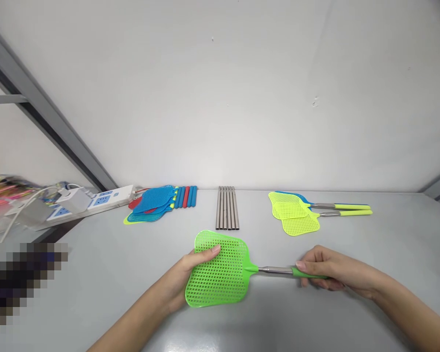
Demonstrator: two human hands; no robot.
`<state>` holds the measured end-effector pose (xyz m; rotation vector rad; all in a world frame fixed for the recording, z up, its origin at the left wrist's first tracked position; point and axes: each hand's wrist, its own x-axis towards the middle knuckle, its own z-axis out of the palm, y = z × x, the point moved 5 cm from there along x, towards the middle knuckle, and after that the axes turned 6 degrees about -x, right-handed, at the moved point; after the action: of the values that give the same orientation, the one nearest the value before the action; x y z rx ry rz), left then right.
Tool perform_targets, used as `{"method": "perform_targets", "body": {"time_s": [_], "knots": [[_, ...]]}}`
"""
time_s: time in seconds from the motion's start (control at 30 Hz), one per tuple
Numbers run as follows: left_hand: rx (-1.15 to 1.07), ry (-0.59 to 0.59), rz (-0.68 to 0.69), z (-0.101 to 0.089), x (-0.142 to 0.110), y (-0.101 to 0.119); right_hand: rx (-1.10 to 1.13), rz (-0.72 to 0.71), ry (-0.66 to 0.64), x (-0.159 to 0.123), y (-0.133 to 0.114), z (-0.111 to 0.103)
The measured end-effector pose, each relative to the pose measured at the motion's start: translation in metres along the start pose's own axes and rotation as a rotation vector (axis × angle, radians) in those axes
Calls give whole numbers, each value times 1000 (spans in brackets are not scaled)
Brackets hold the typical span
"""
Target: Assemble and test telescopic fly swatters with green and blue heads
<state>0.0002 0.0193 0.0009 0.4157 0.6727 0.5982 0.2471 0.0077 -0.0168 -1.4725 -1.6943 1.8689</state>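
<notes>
A bright green fly swatter (pixel 220 274) is held level above the grey table, its perforated head to the left and its handle to the right. My left hand (pixel 190 274) grips the head's left edge, thumb on top and the other fingers hidden behind it. Around the green handle grip, my right hand (pixel 320 269) is closed, with the thumb on top. Between the head and the grip shows a short metal rod (pixel 276 271). Beyond my right hand lie several fly swatters (pixel 297 210) with yellow and blue heads, their handles pointing right.
Several metal tubes (pixel 227 208) lie side by side at the back middle. To their left are blue and red handle grips (pixel 186 196) and a stack of loose swatter heads (pixel 152 203). A power strip (pixel 106 199) with plugs and cables sits at the left edge of the table (pixel 106 264).
</notes>
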Motion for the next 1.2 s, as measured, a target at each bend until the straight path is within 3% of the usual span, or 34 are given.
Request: {"method": "perform_targets", "body": {"time_s": [0.4,1.2], "knots": [[-35,-42,11,2,0,0,-6,5,10,1,3,-2],[-31,-21,19,-2,2,-1,20,-17,0,2,4,-3]]}}
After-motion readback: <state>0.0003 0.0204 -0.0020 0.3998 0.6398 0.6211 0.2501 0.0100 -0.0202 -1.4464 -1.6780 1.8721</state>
